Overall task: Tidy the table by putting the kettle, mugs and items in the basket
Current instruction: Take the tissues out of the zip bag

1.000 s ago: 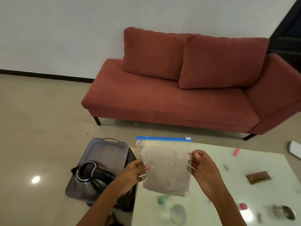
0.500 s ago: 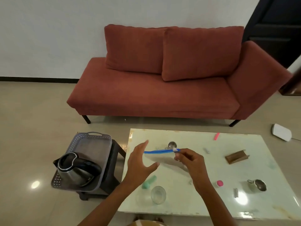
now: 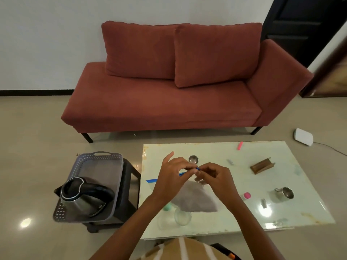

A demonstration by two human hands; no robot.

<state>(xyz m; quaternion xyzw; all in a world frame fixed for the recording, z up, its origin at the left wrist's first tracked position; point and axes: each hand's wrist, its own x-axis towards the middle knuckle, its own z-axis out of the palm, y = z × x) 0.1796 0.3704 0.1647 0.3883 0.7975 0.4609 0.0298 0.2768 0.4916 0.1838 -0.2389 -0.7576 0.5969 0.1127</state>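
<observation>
a home living room (red sofa (image 3: 169,102), low glass coffee table (image 3: 281,184), tiled floor (image 3: 33,147)).

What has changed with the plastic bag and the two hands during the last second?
The zip bag, held upright in front of the camera a second ago, now hangs low over the table. The left hand, which had let go half a second ago, again pinches the blue strip beside the right hand. The kettle stayed in the basket; the steel mug did not move.
</observation>
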